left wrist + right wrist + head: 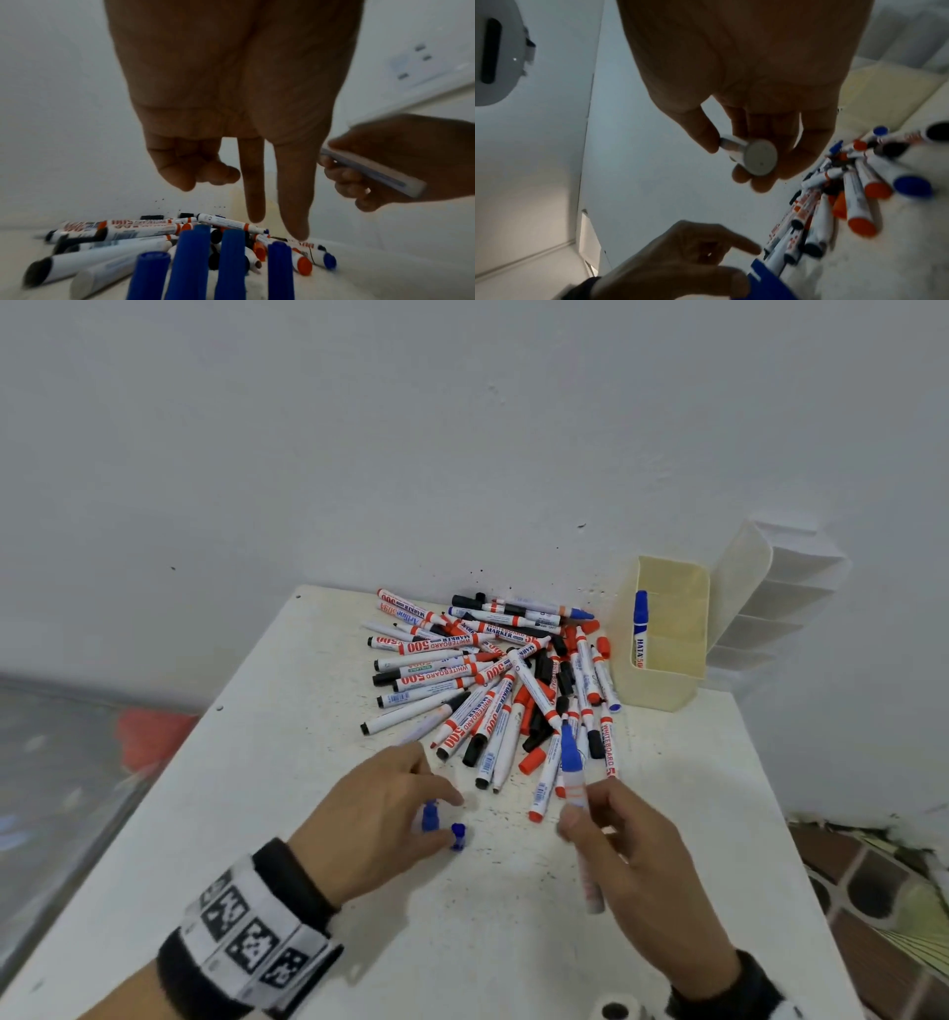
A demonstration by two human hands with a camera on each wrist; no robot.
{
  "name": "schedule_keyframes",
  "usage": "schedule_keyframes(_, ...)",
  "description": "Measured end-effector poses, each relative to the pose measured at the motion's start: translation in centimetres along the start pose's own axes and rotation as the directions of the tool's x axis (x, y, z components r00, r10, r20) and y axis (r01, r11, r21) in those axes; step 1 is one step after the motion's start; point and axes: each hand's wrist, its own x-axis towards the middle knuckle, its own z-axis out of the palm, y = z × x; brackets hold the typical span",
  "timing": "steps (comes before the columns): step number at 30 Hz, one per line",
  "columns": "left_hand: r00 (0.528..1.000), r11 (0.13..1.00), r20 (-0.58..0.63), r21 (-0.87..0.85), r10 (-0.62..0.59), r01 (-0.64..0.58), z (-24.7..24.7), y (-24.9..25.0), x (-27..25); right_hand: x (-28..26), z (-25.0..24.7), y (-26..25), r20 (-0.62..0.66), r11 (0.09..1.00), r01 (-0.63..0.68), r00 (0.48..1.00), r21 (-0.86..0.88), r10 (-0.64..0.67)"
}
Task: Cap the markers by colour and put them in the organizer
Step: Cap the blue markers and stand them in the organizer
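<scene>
Nearby, four loose blue caps point(195, 261) stand beneath the left hand point(380, 809).

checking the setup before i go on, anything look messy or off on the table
Yes: the markers lie in a tangled heap with loose caps among them, against the wall. Black specks dot the table around the heap. Only one blue marker stands in the organizer.

white table point(513, 942), white wall point(359, 454), wall socket point(421, 63), tiled floor point(883, 891)

Markers in the pile point(482, 680) read "WHITEBOARD 500" and "MARKER" — the blue marker point(639, 629) in the organizer point(662, 690) reads "HATA"
</scene>
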Motion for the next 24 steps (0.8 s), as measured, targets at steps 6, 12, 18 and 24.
schedule_keyframes(6,0.996,0.962,0.094,0.27,0.009,-0.034,1.0,1.9,1.0,-1.3,2.8,-0.4,0.101,0.939,-0.183,0.982,0.291,0.16)
schedule_keyframes(12,0.994,0.988,0.055,0.12,0.094,-0.1,0.3,2.0,0.8,-2.0,3.5,-0.2,0.131,0.922,-0.201,0.977,0.332,0.166)
schedule_keyframes(18,0.973,0.676,-0.065,-0.73,-0.221,0.105,-2.6,2.7,1.1,-2.5,3.2,-0.2,0.115,0.941,-0.168,0.983,0.293,0.14)
schedule_keyframes(24,0.962,0.555,-0.083,-0.828,-0.261,0.079,-2.3,3.9,1.3,-2.5,3.3,-0.7,0.109,0.952,-0.104,0.991,0.287,0.076)
